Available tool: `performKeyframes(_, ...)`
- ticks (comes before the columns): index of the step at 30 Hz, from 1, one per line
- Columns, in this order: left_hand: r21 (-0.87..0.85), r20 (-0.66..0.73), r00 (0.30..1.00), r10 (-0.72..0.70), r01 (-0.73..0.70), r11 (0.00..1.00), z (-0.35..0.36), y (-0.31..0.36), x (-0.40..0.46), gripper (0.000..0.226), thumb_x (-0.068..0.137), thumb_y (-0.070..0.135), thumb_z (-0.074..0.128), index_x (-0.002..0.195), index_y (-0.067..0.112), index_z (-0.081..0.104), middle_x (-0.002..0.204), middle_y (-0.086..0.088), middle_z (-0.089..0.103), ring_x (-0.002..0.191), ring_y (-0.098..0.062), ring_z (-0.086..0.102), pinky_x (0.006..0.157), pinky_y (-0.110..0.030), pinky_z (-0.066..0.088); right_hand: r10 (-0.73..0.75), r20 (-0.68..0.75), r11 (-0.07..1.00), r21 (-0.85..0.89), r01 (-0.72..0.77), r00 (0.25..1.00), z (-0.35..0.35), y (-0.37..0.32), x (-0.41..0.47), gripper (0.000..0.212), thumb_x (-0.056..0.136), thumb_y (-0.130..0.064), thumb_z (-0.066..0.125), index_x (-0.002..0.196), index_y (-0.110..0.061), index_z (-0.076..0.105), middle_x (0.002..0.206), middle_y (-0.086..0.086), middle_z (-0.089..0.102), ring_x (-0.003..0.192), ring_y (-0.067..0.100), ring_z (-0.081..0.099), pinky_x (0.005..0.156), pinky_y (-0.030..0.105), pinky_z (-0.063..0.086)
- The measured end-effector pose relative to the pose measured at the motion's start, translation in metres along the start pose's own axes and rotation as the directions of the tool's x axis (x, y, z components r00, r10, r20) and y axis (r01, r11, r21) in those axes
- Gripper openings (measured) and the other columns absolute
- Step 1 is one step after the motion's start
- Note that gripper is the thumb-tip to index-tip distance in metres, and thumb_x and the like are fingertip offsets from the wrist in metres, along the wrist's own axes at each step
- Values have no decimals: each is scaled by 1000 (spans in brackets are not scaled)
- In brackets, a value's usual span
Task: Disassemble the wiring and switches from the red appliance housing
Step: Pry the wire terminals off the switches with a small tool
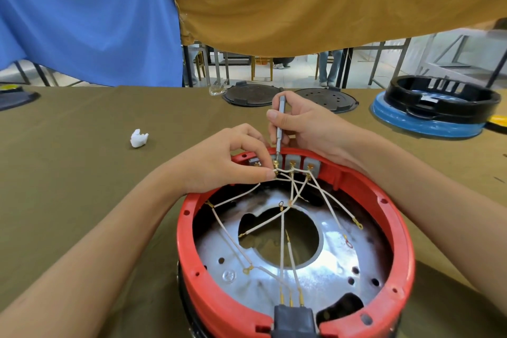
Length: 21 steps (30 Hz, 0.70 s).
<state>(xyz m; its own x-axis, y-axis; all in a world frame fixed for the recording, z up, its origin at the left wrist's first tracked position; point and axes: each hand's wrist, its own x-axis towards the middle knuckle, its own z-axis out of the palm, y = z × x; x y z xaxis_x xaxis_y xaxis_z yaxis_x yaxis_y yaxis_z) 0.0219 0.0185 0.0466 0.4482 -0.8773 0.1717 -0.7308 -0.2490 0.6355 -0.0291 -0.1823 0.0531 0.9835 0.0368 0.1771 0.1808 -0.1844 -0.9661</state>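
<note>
The round red appliance housing point(403, 230) lies open side up on the table in front of me, with a silver metal plate point(323, 266) inside. Several white wires point(282, 239) with brass ring terminals cross it, running from a black connector block point(293, 318) at the near rim to grey switches point(310, 166) at the far rim. My right hand point(307, 123) grips a thin grey screwdriver point(280, 126), its tip down on a brass terminal of the switches. My left hand point(233, 159) pinches a wire terminal right beside that tip.
A crumpled white scrap point(139, 138) lies on the olive cloth to the left. Two dark round lids point(251, 94) and a small glass point(218, 89) sit at the far edge. A black and blue housing point(436, 107) stands far right. Blue and mustard cloths hang behind.
</note>
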Motion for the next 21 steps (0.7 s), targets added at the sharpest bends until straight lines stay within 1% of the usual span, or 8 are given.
performKeyframes(2, 2, 3, 1000, 1, -1, 1000, 0, 0, 0, 12, 80, 50, 73, 85, 39, 75, 112, 19, 52, 103, 1, 56, 93, -25, 37, -9, -9, 1000, 0, 9, 1000, -1, 0, -1, 10, 103, -13, 51, 96, -15, 44, 68, 5, 62, 62, 18, 47, 65, 30, 44)
performKeyframes(4, 4, 3, 1000, 4, -4, 1000, 0, -1, 0, 10, 81, 49, 74, 85, 40, 75, 114, 20, 52, 104, 1, 55, 93, -26, 37, -63, -35, 998, -21, 63, 997, -1, 0, -4, 9, 103, -13, 52, 98, -14, 45, 69, 5, 63, 67, 24, 49, 64, 28, 47)
performKeyframes(6, 9, 3, 1000, 4, -4, 1000, 0, -1, 0, 12, 80, 51, 73, 84, 40, 75, 116, 20, 52, 109, 0, 55, 97, -28, 39, -133, -58, 990, -46, 131, 989, 0, -1, -7, 8, 103, -12, 52, 100, -12, 44, 71, 6, 65, 71, 28, 52, 63, 26, 50)
performKeyframes(9, 6, 5, 1000, 7, -7, 1000, 0, 0, 0, 11, 80, 50, 73, 84, 40, 75, 117, 18, 53, 113, -3, 54, 103, -32, 40, -184, -39, 978, -109, 179, 982, 2, -4, -10, 10, 102, -11, 52, 100, -13, 43, 74, 9, 64, 70, 26, 56, 62, 24, 52)
performKeyframes(12, 2, 8, 1000, 12, -12, 1000, -1, 0, -1, 7, 83, 46, 75, 84, 40, 75, 116, 17, 53, 113, -3, 54, 104, -34, 40, -163, -31, 980, -119, 158, 986, 3, -5, -8, 11, 103, -12, 52, 98, -14, 42, 73, 9, 62, 64, 19, 55, 61, 24, 50)
performKeyframes(15, -2, 3, 1000, 11, -11, 1000, 0, 1, 0, 8, 82, 47, 75, 84, 39, 75, 114, 17, 53, 110, -3, 55, 103, -34, 41, -88, -16, 992, -96, 86, 996, 2, -3, -4, 11, 103, -13, 51, 96, -16, 43, 69, 6, 62, 61, 18, 50, 62, 28, 45)
performKeyframes(17, -6, 4, 1000, 10, -10, 1000, 0, 1, 0, 8, 82, 46, 75, 84, 38, 75, 113, 17, 53, 108, -3, 56, 102, -33, 41, -52, -5, 997, -65, 51, 999, 2, -2, 0, 12, 103, -14, 51, 96, -16, 43, 68, 6, 61, 60, 18, 47, 62, 29, 43)
performKeyframes(21, -6, 8, 1000, 10, -10, 1000, 0, 0, 0, 4, 84, 42, 77, 83, 38, 75, 113, 18, 53, 106, -1, 56, 96, -26, 38, -9, 0, 999, -40, 9, 1000, 2, 0, 3, 13, 102, -14, 53, 94, -16, 43, 66, 3, 60, 57, 14, 45, 62, 28, 42)
